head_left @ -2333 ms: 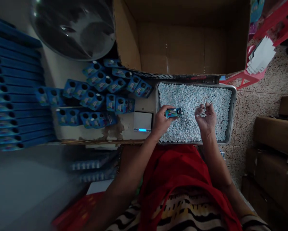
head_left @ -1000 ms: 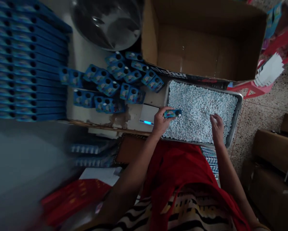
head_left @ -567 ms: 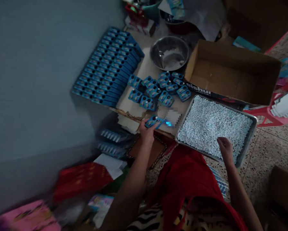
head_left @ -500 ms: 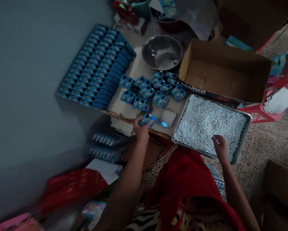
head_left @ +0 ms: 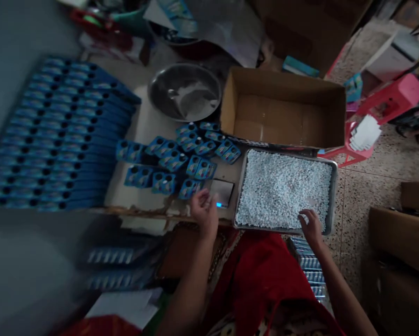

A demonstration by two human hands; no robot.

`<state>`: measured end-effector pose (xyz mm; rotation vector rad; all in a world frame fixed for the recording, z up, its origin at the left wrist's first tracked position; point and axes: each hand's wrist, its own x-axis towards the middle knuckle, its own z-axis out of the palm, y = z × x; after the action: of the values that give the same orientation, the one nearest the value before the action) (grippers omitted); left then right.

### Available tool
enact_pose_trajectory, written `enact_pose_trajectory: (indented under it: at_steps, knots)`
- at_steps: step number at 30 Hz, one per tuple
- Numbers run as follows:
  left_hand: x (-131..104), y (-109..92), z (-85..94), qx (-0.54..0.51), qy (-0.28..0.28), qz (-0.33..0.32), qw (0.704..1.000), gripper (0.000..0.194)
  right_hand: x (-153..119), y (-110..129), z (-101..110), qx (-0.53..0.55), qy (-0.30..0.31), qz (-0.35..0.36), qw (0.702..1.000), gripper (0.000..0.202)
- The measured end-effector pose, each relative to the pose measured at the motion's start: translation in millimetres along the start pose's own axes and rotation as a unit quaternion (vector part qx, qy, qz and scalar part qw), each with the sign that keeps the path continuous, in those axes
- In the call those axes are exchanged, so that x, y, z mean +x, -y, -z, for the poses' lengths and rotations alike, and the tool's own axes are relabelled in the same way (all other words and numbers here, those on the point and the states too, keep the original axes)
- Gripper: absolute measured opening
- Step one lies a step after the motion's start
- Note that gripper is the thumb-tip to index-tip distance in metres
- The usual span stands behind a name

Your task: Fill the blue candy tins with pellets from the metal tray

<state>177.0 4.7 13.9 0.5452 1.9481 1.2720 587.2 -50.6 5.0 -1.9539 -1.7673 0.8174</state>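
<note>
My left hand is beside a small digital scale with a lit blue display. Its fingers are loosely curled but apart, with nothing visible in them. Just past the fingertips lies a pair of small blue boxes with dark round openings. Over the near right part of a metal tray, my right hand has its fingers pinched together. Whatever they may hold is too small to make out. Small pale pellets fill the tray.
More blue boxes stand in pairs on the table, left of the scale. A large block of blue boxes lines the wall. Behind are a steel bowl and an open carton. A pink stool stands right.
My left hand has let go of the pair of blue boxes, which now rests on the table by the scale. My right hand stays over the pellets. The view has shifted right.
</note>
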Motion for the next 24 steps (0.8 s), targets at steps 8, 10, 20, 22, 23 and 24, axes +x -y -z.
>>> enact_pose_trajectory:
  at_steps: [8,10,20,22,23,24]
  knots:
    - [74,-104,-199.7,-0.199,0.278,0.218,0.914,0.063,20,86,-46,0.037,0.002,0.008,0.999,0.021]
    - [86,-126,-226.0,-0.178,0.295,0.288,0.893,0.054,16,109,-59,0.045,0.032,0.017,0.998,0.016]
    - [95,-122,-148.1,-0.010,0.286,0.198,0.938,0.045,-86,66,-45,0.123,0.009,-0.124,0.985,0.021]
    - [83,-97,-118.5,0.083,0.288,0.059,0.952,0.037,-123,42,-32,0.131,-0.043,-0.185,0.973,0.033]
    - [79,-84,-96.0,0.123,0.273,0.011,0.954,0.039,-137,33,-28,0.135,-0.063,-0.211,0.966,0.039]
    - [75,-73,-68.6,0.158,0.254,-0.023,0.954,0.040,-146,26,-25,0.137,-0.074,-0.229,0.961,0.044]
